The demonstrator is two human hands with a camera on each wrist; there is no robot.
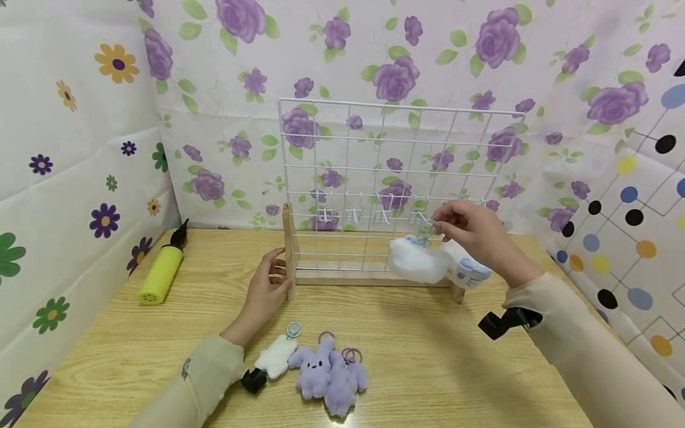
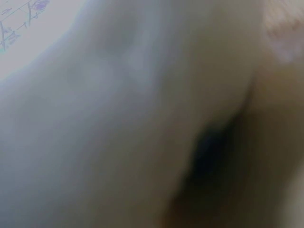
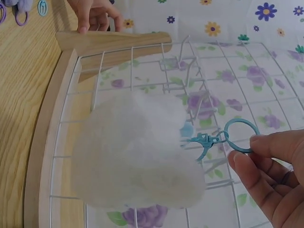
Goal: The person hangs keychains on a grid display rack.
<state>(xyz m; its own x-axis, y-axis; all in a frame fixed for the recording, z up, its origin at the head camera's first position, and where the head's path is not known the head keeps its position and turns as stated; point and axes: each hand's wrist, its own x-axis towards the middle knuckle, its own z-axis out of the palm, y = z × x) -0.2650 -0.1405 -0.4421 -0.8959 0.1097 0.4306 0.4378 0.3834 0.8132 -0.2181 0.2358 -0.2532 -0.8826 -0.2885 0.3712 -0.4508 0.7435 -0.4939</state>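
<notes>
The white wire rack stood across the centre of the head view, with a wooden post at its left end. I had my left hand on that post, left of centre, fingers curled round it and thumb toward the front. My right hand, right of centre, was the nearer one to the white plush, which hung below and to the left of my fingertips, its long axis running roughly left to right across the picture. A white-and-blue plush showed just right of it, below my hand; I could not tell what bore it up. What mattered most, as I judged it, was the rightmost hook: it lay just left of my fingertips in the head view. In the right wrist view, the blue clasp stood between the plush and the blue ring, and I pinched that ring's lower right edge between thumb and finger, the tips close together. Whether ring and hook touched, I could not tell.
</notes>
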